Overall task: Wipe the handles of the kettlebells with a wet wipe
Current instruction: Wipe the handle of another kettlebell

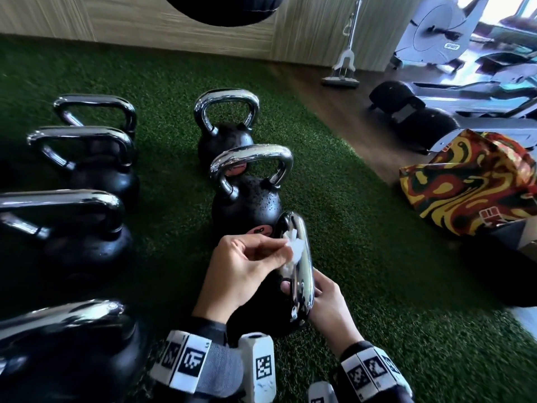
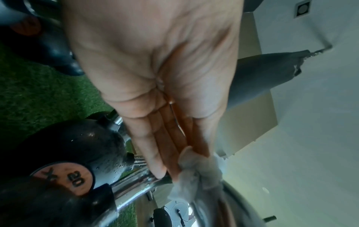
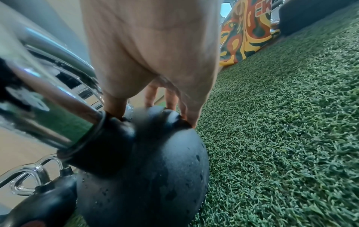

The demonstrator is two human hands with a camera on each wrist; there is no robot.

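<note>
The nearest kettlebell stands on green turf with its chrome handle turned edge-on to me. My left hand pinches a white wet wipe and holds it against the upper part of that handle. The left wrist view shows the crumpled wipe between my fingertips and thumb, on the wet chrome bar. My right hand grips the handle's near end, thumb on one side and fingers on the other. In the right wrist view its fingertips reach the black ball.
Two more kettlebells stand in line beyond it, and several form a row to the left. A colourful box sits to the right. A mop and exercise machines stand on the wooden floor behind.
</note>
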